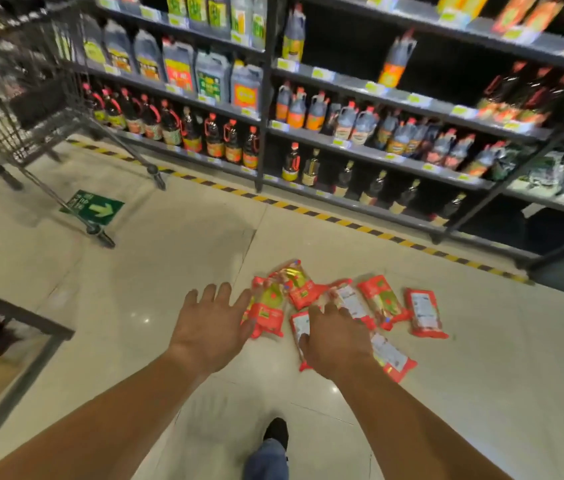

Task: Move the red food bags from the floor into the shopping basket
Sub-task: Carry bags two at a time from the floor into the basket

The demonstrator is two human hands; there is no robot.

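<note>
Both hands, left hand and right hand, reach down with fingers spread, holding nothing, over red food bags (glossy, some label-side up) scattered on the floor; the wire basket stands well apart

Bare floor lies open between the red bags and the cart; shelves wall off the far side.

light: bright, even, from overhead | glare: small white glints on glossy floor | shadows: soft, faint under cart | blur: motion smear on shelves, worst at right edge | distortion: wide-angle bending of lines at borders
</note>
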